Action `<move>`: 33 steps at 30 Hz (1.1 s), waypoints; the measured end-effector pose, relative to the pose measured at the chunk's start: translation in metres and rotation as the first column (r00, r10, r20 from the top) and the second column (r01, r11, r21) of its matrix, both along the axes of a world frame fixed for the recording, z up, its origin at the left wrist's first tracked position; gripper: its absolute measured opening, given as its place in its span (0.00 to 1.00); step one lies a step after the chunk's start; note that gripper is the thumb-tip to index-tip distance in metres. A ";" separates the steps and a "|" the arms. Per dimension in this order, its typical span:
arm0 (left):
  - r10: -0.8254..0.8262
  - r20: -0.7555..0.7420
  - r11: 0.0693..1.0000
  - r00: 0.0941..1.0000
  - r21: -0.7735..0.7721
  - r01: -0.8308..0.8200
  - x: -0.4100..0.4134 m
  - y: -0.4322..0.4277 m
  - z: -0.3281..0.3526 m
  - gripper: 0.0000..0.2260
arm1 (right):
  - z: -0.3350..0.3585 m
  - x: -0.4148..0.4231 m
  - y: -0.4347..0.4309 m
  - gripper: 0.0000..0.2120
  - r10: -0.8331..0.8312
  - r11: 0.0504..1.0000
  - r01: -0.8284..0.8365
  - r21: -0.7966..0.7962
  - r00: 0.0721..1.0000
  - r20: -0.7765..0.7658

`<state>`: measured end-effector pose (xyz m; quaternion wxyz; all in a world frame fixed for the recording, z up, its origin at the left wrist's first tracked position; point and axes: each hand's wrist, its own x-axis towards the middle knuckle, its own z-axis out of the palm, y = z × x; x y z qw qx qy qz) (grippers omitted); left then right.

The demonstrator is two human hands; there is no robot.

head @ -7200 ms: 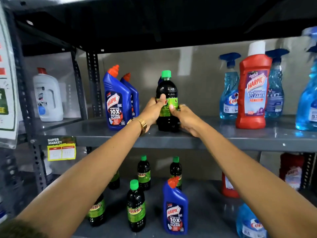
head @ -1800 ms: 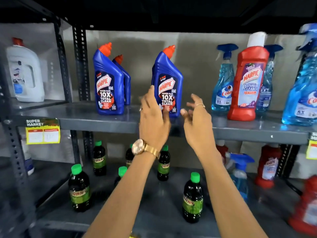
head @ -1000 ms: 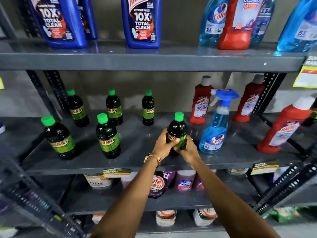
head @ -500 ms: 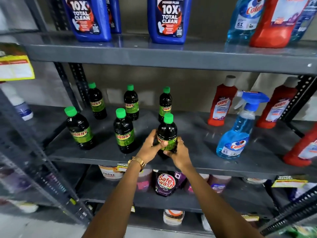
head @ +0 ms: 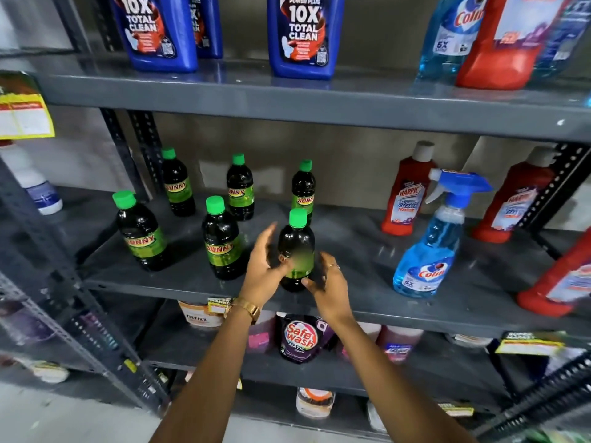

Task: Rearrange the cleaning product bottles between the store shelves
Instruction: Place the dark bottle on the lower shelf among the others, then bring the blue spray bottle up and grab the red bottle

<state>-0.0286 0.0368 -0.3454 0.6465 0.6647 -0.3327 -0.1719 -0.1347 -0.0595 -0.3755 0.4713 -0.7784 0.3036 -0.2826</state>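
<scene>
- Change since 0.5 s earlier: the left hand (head: 262,270) and right hand (head: 329,289), then wrapped together around the dark green-capped bottle (head: 295,251), now flank it with fingers spread and loose. The left thumb appears to brush the label; the right fingers look just clear. Neither hand holds anything.
- Location of the bottle: upright near the front edge of the middle shelf (head: 351,251), just right of a front-row bottle (head: 221,239) of the same kind and directly in front of a back-row bottle (head: 303,187).
- Change since 1.8 s earlier: the hands were then at the upper shelf (head: 224,94), beside a blue toilet-cleaner bottle (head: 303,36); the work has moved down 1 level.
- Implication (judged): this placement looks finished, with 6 dark bottles now grouped on 1 shelf; a further item would come next.
- Obscured: the placed bottle's label is blurred, so its facing cannot be read. Upper-shelf bottles are cropped at the top. A red bottle (head: 556,282) at the right edge is cut off. Goods on the lower shelves are dim and hard to identify.
</scene>
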 end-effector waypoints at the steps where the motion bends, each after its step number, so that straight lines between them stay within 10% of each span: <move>1: 0.103 0.008 0.993 0.995 -0.061 -0.102 -0.009 0.000 0.008 0.32 | 0.000 -0.008 -0.001 0.29 -0.040 0.999 0.039 0.028 0.997 0.061; 6: 0.344 0.141 0.880 0.928 -0.393 -0.266 -0.070 -0.026 0.049 0.17 | 0.016 -0.071 -0.020 0.10 -0.340 0.940 0.314 0.133 0.834 0.434; 12: 0.017 0.203 0.989 0.979 -0.144 0.013 -0.129 -0.103 0.013 0.15 | 0.024 -0.129 -0.095 0.16 -0.489 0.816 0.573 -0.071 0.752 0.442; 18: -0.255 0.217 0.945 0.942 0.264 0.195 -0.143 -0.168 -0.004 0.20 | 0.012 -0.154 -0.158 0.16 -0.222 0.973 0.207 0.099 0.960 0.172; 33: -0.083 0.118 0.984 0.990 0.165 0.063 -0.189 -0.129 0.003 0.16 | 0.030 -0.202 -0.143 0.16 0.039 0.992 -0.050 0.119 0.995 0.094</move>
